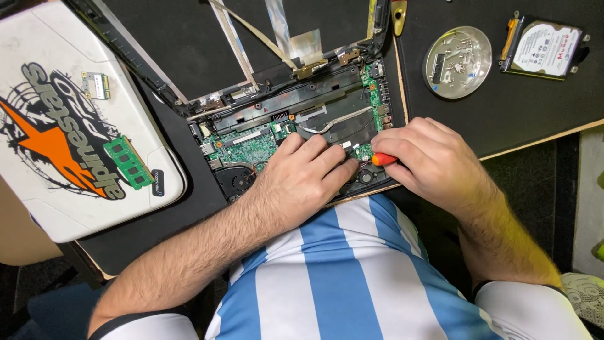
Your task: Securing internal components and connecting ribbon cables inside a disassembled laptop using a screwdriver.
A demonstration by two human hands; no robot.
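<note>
An opened laptop [314, 107] lies on a black mat, its green circuit board [248, 148] and fan [236, 179] exposed. My left hand [302, 179] rests flat on the laptop's near edge, fingers spread over the board. My right hand [428, 157] is closed around a small screwdriver with an orange handle [382, 159], its tip pointing left at the board near my left fingertips. The tip itself is hidden between the fingers.
A white case [69, 119] with an orange and black sticker lies at left, a green memory stick [129, 162] and a small wireless card [95, 85] on it. A round metal dish [457, 62] with screws and a hard drive [546, 49] sit at upper right.
</note>
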